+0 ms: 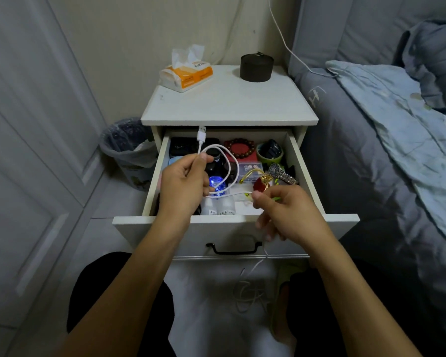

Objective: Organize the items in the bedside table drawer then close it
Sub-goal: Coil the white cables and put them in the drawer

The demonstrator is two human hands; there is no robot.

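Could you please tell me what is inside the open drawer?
The drawer holds a bead bracelet, a wristwatch, a green cup, white bottles and a black box. Both hands and the white cable hide much of the front.

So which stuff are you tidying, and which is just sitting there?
Part of the job: white cable, held in left hand and right hand; open drawer; bead bracelet; watch.

Just lying about: tissue pack, dark round box, bin, bed.
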